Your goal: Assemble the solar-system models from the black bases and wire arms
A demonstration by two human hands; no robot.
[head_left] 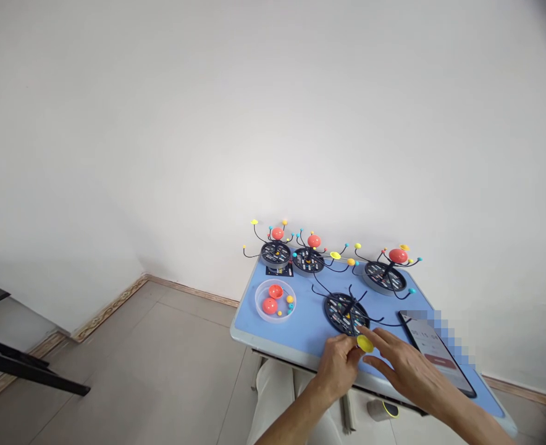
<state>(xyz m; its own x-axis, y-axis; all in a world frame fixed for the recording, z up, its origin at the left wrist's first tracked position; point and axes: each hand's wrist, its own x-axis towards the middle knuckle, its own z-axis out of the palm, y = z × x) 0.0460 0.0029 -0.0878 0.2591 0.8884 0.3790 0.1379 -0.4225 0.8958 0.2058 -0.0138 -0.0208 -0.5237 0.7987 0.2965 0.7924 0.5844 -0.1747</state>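
close to the near edge of the table [249, 322], a yellow disc [364, 343] is found at the grip, between both hands. by the left hand [340, 366] a narrow pinch is made, and the disc appears to be held in it — how much of the rim is grasped is hidden by the fingers. by the right hand [400, 357] a looser shape is formed: thumb and forefinger are spread about the disc's right side, and whether it is touched there cannot be made out.

the step in hand seems to be the fitting of the disc to an arm. it is probably best done with the arm steadied close to its tip and the disc pressed straight along it; by a sideways push the thin arms [352, 303] could be bent or the base [335, 310], just beyond the grip, tipped.

on the blue surface, a clear bowl [264, 293] with red and small coloured pieces is set left of the grip. three models [309, 259] are lined up farther off, beyond the base. to the right of the grip a tablet [433, 346] is laid flat, near the right hand. the table is backed by a plain white wall [273, 123]; below, pale floor tiles [180, 371] are seen — and far left, a black frame [32, 371].
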